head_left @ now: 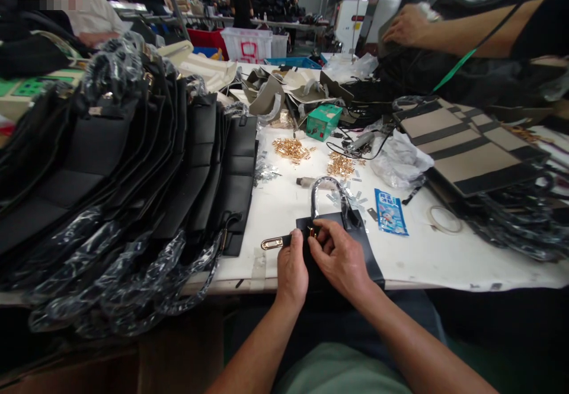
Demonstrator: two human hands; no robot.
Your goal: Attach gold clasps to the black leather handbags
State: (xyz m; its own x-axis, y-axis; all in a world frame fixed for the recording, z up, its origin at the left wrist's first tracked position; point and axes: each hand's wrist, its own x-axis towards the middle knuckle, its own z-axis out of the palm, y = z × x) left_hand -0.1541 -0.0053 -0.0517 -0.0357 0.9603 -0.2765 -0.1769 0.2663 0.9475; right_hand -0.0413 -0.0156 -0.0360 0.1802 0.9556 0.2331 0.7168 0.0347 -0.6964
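Black bag lies flat at near edge of desk, so both hands reach it. Left hand clenched on bag's left edge, pinning it steady beside gold clasp strap. Right hand: fingertip grip pinches small gold fitting at bag's top. Stack of black bags crowds left side. Gold hardware piles and blue packet lie beyond, not in the way.

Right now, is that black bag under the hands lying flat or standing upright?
Lying flat: the black bag rests on the white table's edge, its wrapped handle pointing away.

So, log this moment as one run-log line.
left hand: gripping black bag | right hand: fingertips on gold fitting | table: gold clasps
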